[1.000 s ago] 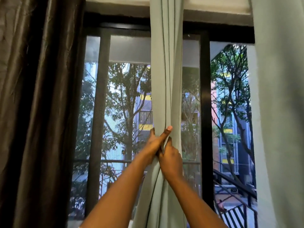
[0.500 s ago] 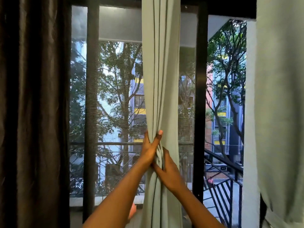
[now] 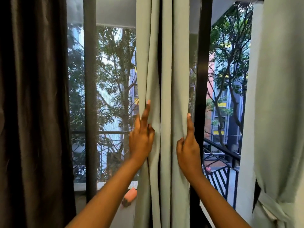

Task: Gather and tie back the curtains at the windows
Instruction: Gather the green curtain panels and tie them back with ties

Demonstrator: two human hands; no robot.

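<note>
From the head camera you face a tall window with black metal frame bars (image 3: 203, 76); through the glass are trees, coloured buildings and a black balcony railing (image 3: 220, 176).

You can count three curtains. A dark brown, shiny, pleated curtain (image 3: 32, 112) hangs along the left edge of the window. A pale green, matte fabric curtain (image 3: 166, 79) hangs in loose vertical folds down the middle. A second pale green curtain (image 3: 278, 96) fills the right edge of the window and is drawn in low down by a band of the same fabric (image 3: 271, 206). One small pink object with a dark end (image 3: 130, 195) lies on the sill near the foot of the middle curtain; what it is you cannot tell.

Both your bare forearms reach up from the bottom of the view. Your left hand (image 3: 141, 139) rests on the left edge of the middle curtain, index finger straight up, the other fingers curled into a fold. Your right hand (image 3: 188, 148) is on its right edge, one finger raised, the rest bent around the cloth. Each grip holds curtain fabric, loosely pinched.
</note>
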